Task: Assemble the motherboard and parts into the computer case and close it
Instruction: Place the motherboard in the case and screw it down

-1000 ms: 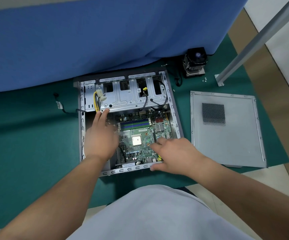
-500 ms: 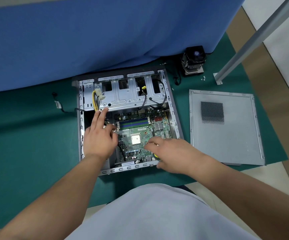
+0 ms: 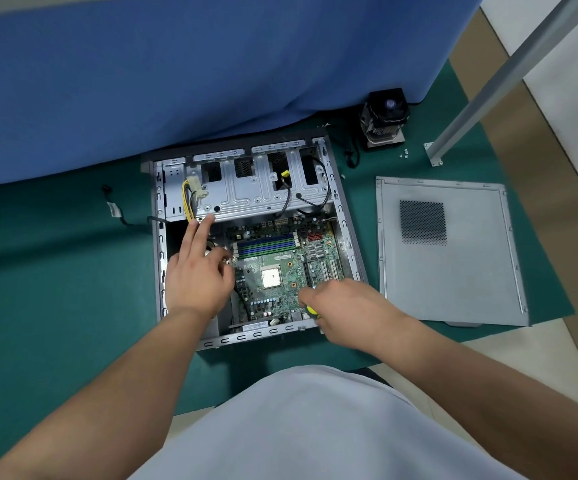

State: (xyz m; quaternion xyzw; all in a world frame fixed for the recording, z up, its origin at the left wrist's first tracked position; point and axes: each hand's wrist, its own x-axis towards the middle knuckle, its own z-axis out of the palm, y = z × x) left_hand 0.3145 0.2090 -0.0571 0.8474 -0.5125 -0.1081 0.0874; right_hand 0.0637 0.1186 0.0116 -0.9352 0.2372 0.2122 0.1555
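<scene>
From the head view, the green printed-circuit motherboard (image 3: 280, 268) lies inside the open grey steel computer case (image 3: 344, 216) on the green mat. The right hand (image 3: 341, 301) has curled round a yellow-handled screwdriver (image 3: 312, 310) over the board's near right corner; a second ago its fingers lay flatter there. The left hand (image 3: 195, 271) has slid slightly toward the board's left edge, forefingers straight, thumb and finger seemingly pinching a small screw (image 3: 227, 260). Fastening the board looks about to begin. The grey perforated side panel (image 3: 453, 271) lies apart, right.
</scene>
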